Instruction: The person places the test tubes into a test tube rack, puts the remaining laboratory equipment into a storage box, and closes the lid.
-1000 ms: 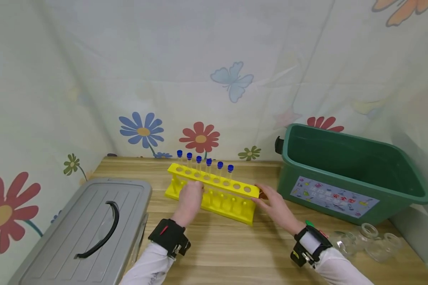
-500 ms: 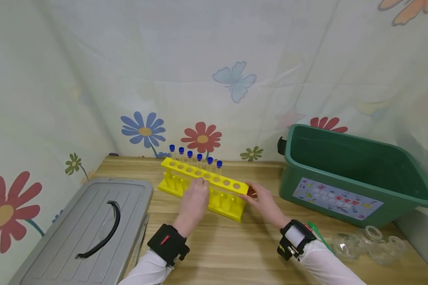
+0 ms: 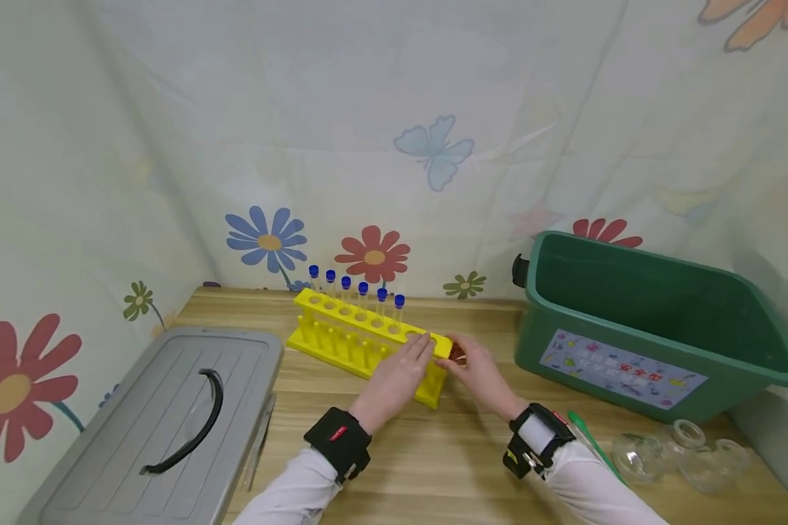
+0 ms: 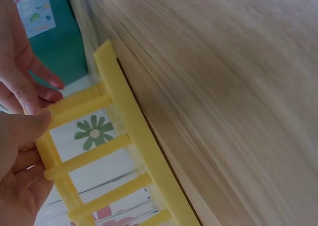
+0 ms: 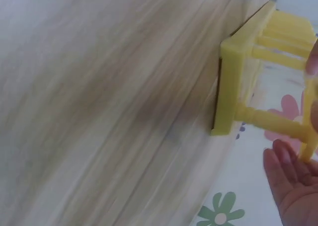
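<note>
A yellow test tube rack (image 3: 353, 318) stands on the wooden table, holding several clear test tubes with blue caps (image 3: 363, 288) in a row. Near the rack's right end my left hand (image 3: 394, 379) grips the top board, fingers over it and thumb (image 4: 30, 126) at its edge in the left wrist view. My right hand (image 3: 482, 375) holds the right end of that same board, thumb in front and fingers behind. In the right wrist view, its fingers (image 5: 290, 181) curl up beside the rack's post (image 5: 271, 121). The fingertips of both hands lie close together.
A green bin (image 3: 624, 364) with a printed label stands at the right. Glass jars (image 3: 643, 459) and a green-handled tool (image 3: 587, 437) lie before it. At left is a grey lid (image 3: 125, 430) with a black handle, a thin metal tool (image 3: 259, 441) alongside.
The rack has shifted left and slightly back. My left hand has slid from the rack's middle to its right end. My right hand has moved left with the rack's end.
</note>
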Available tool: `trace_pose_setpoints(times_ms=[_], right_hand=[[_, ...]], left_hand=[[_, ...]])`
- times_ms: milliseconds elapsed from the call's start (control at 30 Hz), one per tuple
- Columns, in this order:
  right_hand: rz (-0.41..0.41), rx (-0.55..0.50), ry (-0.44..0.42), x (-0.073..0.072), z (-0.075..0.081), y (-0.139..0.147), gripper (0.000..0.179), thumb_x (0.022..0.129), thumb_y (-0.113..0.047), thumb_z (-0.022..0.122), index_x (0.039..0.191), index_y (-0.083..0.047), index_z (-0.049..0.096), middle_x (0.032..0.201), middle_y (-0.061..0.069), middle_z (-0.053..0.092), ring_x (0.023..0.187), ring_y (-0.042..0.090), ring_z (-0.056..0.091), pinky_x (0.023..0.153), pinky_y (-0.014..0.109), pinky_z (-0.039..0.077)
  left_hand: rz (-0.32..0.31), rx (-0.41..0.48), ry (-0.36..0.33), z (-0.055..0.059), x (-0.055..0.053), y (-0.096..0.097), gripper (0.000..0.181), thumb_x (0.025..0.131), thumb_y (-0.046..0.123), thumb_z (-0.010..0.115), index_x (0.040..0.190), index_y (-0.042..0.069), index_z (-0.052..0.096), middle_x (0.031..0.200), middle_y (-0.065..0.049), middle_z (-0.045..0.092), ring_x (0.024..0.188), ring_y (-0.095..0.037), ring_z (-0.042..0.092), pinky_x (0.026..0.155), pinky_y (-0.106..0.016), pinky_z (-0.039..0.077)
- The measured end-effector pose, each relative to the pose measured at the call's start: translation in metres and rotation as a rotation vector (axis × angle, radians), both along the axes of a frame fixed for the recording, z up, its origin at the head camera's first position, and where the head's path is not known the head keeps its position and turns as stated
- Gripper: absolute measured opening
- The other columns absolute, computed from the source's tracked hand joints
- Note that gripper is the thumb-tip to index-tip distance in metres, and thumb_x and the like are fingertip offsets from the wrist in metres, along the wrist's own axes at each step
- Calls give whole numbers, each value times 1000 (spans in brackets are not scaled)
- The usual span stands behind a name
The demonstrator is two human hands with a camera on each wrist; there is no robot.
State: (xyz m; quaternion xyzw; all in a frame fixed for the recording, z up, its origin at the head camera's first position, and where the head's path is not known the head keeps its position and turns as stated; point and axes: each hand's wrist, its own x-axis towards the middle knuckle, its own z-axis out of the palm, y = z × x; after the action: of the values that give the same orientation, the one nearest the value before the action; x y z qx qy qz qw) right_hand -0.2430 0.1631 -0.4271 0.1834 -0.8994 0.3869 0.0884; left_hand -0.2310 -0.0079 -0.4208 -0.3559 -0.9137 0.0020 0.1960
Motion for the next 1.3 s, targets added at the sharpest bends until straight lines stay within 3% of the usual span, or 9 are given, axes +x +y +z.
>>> trace_pose_setpoints(times_ms=[200, 367, 600, 800, 900, 1100, 1300], right_hand=[[-59, 41, -18, 10, 10, 3, 57, 78, -3, 69, 124, 12, 40, 100, 20, 53, 87, 31, 55, 77, 42, 48], [-67, 43, 17, 24, 30, 13, 47, 80, -1, 66, 120, 10, 46, 102, 19, 52, 91, 31, 52, 80, 44, 46], [-28, 145, 249, 40, 61, 35, 32, 78, 1, 68, 108, 4, 58, 101, 15, 56, 94, 30, 49, 78, 44, 42], [-6, 208, 475, 49, 91, 56, 35, 72, 7, 70, 104, 2, 58, 99, 14, 55, 93, 31, 46, 76, 44, 38], [-21, 242, 536, 50, 103, 74, 37, 69, 8, 72, 103, 4, 57, 98, 16, 54, 93, 33, 45, 77, 45, 36], [-117, 331, 498, 51, 115, 116, 44, 68, 5, 73, 108, 10, 53, 102, 24, 50, 97, 41, 41, 82, 52, 28], [-243, 457, 326, 55, 113, 151, 57, 75, -16, 73, 116, 11, 46, 110, 32, 44, 103, 50, 32, 83, 61, 25]], left_hand=[[37, 15, 6, -3, -9, -2, 45, 89, 10, 57, 130, -1, 45, 133, -15, 41, 122, -24, 37, 96, -29, 32], [85, 10, 5, -2, -18, -8, 44, 88, 5, 57, 130, -2, 45, 133, -16, 41, 123, -24, 37, 98, -32, 29], [110, -9, 7, 1, -28, -13, 44, 88, 1, 56, 130, -4, 44, 132, -18, 41, 122, -26, 37, 99, -33, 27], [143, -1, 28, 0, -36, -19, 41, 89, 5, 56, 127, -4, 46, 130, -17, 44, 120, -26, 39, 97, -31, 31], [169, -6, 28, 0, -41, -23, 42, 88, 6, 57, 127, -4, 46, 130, -18, 44, 120, -26, 40, 96, -31, 32], [193, 15, 19, 1, -47, -32, 41, 87, 1, 56, 126, -5, 46, 129, -19, 44, 119, -27, 41, 94, -32, 35], [211, 15, 24, 1, -51, -39, 41, 87, -1, 55, 126, -6, 46, 129, -20, 44, 118, -28, 42, 93, -32, 36]])
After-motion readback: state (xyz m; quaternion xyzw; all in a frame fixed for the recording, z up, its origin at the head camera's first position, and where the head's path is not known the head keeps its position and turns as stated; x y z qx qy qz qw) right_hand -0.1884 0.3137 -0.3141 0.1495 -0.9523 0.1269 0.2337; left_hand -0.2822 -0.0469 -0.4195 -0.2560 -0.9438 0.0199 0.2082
